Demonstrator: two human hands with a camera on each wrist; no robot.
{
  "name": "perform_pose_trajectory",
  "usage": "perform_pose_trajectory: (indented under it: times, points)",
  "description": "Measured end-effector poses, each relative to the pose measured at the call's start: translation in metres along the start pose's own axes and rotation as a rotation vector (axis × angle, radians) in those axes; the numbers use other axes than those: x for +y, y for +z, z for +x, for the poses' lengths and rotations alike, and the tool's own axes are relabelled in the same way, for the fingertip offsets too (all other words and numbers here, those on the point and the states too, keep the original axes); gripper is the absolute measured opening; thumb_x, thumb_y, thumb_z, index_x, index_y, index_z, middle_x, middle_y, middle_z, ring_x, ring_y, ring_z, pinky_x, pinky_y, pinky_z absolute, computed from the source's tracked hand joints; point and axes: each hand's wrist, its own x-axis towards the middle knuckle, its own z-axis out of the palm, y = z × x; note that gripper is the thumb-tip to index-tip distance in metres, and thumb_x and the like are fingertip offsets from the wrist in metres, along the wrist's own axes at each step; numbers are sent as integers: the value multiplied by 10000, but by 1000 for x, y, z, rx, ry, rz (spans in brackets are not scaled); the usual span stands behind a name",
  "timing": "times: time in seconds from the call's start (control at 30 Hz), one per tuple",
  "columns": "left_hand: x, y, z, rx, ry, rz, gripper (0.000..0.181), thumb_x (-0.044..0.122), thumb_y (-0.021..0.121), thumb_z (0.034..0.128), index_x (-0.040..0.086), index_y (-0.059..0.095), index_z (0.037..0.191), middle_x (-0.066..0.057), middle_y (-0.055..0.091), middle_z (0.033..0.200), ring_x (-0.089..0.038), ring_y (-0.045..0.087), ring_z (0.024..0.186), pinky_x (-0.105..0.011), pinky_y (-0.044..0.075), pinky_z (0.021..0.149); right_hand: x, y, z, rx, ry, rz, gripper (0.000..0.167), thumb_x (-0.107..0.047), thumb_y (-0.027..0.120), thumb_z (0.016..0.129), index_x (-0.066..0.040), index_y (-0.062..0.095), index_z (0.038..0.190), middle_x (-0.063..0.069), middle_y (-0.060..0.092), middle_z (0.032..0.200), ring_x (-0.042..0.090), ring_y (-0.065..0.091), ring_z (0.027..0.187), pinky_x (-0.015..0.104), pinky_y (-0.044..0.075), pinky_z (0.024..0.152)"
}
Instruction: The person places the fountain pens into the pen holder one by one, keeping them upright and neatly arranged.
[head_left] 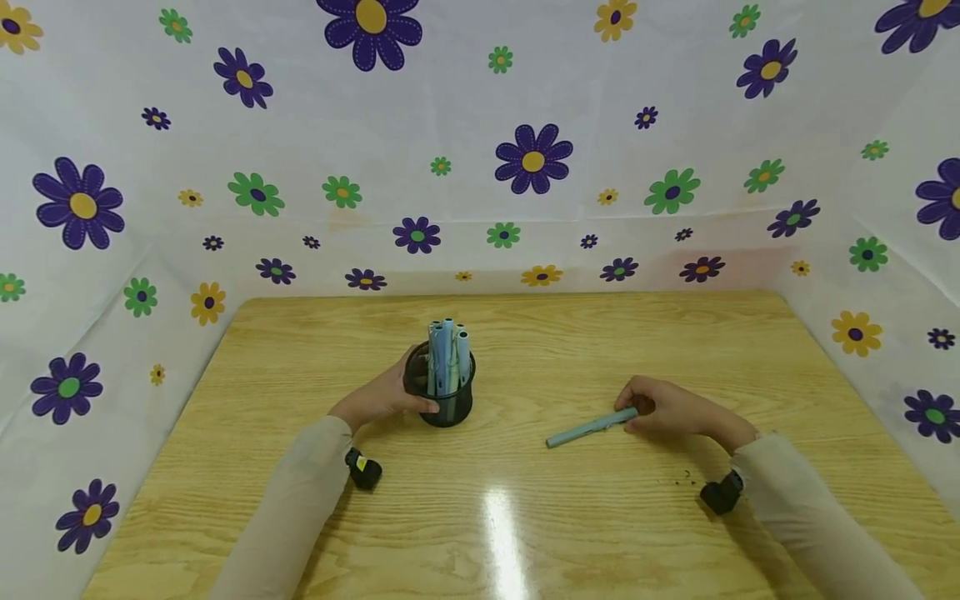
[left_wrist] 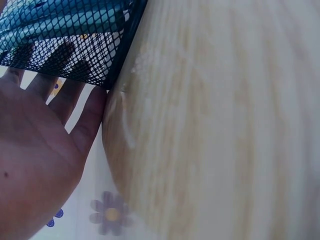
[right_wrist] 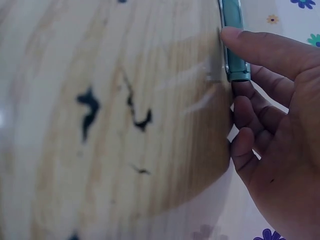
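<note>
My left hand grips a black mesh pen holder, thumb across its near side and the other fingers around the back left. Several blue and pale green pens stand upright in it. In the left wrist view, fingers lie against the mesh wall. Right of the holder, my right hand pinches one end of a teal pen between thumb and fingers. The pen lies low over the table, its other end pointing left. The right wrist view shows the thumb on the pen's clip side.
The wooden table has small dark marks near my right wrist. White cloth with printed flowers encloses the back and both sides. A black wrist camera sits on the left wrist, another on the right.
</note>
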Motion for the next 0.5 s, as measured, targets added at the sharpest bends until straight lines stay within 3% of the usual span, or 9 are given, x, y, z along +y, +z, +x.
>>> perform_pose_trajectory:
  times: [0.5]
  points:
    - [1, 0, 0, 2, -5, -21, 1073, 189, 824, 757, 182, 84, 1533, -127, 219, 1572, -352, 225, 1453, -544, 155, 1189, 2, 2, 0, 12, 5, 13, 225, -137, 697, 879, -34, 587, 1046, 84, 602, 1014, 35, 519, 828, 198, 463, 740]
